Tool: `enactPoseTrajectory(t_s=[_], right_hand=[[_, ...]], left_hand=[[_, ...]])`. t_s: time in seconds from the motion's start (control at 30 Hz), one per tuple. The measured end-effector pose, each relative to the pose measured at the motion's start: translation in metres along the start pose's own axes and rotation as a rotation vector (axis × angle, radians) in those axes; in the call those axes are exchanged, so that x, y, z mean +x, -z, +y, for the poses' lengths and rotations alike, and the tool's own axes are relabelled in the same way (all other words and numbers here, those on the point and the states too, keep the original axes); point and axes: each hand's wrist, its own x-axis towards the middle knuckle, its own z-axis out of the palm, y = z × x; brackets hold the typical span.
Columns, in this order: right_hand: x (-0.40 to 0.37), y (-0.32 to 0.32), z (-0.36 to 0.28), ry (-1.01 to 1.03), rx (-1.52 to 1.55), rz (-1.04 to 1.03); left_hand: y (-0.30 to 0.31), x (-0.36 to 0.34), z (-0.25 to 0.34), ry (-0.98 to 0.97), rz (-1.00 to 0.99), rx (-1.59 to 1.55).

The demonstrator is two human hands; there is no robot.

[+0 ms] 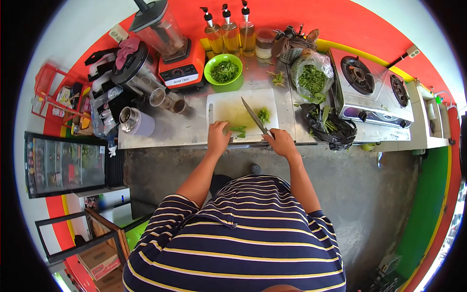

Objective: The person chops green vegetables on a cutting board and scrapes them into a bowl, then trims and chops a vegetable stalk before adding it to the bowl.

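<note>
Head view: knife (254,115) over board (226,103) on metal counter (182,132), red wall (296,13) behind

One wide, head-worn view looks forward and down onto the hands (219,139) and counter (181,130).

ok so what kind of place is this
It looks like a kitchen, perhaps a small commercial one: a gas stove stands at one end of the metal counter, with a blender and a white cutting board on it too.
</note>
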Motion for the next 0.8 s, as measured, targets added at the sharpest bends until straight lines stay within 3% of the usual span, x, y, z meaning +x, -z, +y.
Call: enactPoseTrajectory(t_s=[0.43, 0.67, 0.8], right_hand=[[-0.006, -0.001, -0.004, 0.008, -0.042, -0.026], [-0.012, -0.018, 0.002, 0.015, -0.159, -0.074], [-0.013, -0.03, -0.007, 0.033, -0.179, -0.038]], left_hand=[[-0.018, 0.015, 0.019, -0.15, -0.147, 0.081], [-0.037, 0.036, 0.037, -0.077, -0.067, 0.001], [-0.046, 0.029, 0.045, -0.076, -0.025, 0.115]])
